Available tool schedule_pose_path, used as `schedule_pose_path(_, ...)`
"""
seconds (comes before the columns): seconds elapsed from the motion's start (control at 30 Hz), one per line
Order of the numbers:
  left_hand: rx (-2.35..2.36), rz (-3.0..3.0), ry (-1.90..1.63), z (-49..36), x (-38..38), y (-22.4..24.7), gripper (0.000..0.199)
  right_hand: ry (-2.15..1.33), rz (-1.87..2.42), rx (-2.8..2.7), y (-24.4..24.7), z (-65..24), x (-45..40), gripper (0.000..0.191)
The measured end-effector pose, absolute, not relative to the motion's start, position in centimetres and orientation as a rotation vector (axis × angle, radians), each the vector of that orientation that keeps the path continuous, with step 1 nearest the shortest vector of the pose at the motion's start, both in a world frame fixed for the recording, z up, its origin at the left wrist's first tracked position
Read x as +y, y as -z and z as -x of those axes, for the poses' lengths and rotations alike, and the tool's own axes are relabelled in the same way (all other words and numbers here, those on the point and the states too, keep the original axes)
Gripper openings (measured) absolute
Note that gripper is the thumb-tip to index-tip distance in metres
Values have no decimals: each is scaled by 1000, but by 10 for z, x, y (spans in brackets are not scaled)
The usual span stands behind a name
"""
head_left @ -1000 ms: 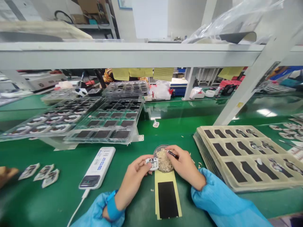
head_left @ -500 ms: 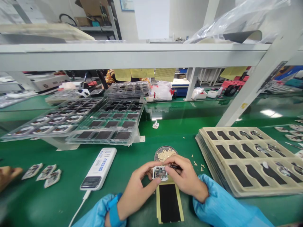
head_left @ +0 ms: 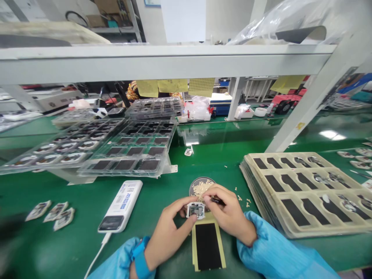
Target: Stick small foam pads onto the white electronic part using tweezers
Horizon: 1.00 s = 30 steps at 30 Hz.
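Observation:
My left hand [head_left: 171, 224] is closed on a small white-framed circuit housing [head_left: 195, 210], its thumb along the lower edge and its fingers behind. In my right hand [head_left: 228, 211] is a slim black tool with white lettering [head_left: 217, 200], pinched between thumb and fingers. Its tip is hidden, so I cannot tell its exact kind. Those right fingertips are just beside the housing's upper right corner. Right behind my hands sits a round dish [head_left: 200, 182] of small cream-coloured pieces. Below them lies a black pad with a yellow border [head_left: 208, 246].
A white power bank [head_left: 122, 205] with a cable lies left, near several loose housings [head_left: 55, 212]. Clear trays [head_left: 136, 151] rest on a stand behind. Stacked cream trays [head_left: 308, 193] stand right. One housing [head_left: 188, 152] lies farther back. A shelf beam [head_left: 162, 68] crosses above.
My right fingers have come off the housing's right edge and moved slightly up and right. Another person's hand at the left edge has gone from view, leaving a dark blur.

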<state>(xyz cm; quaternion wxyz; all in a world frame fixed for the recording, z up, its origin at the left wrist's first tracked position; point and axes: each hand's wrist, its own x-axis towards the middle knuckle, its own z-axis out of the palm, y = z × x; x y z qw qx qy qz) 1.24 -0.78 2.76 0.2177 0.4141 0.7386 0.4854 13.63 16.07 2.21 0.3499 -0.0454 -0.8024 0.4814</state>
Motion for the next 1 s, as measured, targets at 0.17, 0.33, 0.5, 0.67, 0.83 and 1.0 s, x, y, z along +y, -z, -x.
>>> schedule_pose_path(0.17,2107,-1129,-1344,-10,-5,-25,34,-1214,95,-2157,-21,-135,159,12)
schedule_pose_path(0.33,2097,-1162,-1350,-9,-5,-23,33,-1180,81,-2232,-17,-133,159,17)
schedule_pose_path(0.5,2055,-1355,-1386,-10,-5,-24,28,-1203,20,-2186,-20,-134,157,14)
schedule_pose_path(0.67,2057,-1392,-1403,-9,-5,-23,26,-1206,-21,-2150,-18,-134,156,19)
schedule_pose_path(0.83,2103,-1361,-1366,-9,-4,-24,25,-1205,-32,-2149,-15,-133,156,16)
schedule_pose_path(1.0,2121,-1270,-1346,-7,-4,-25,26,-1243,87,-2245,-16,-135,156,32)
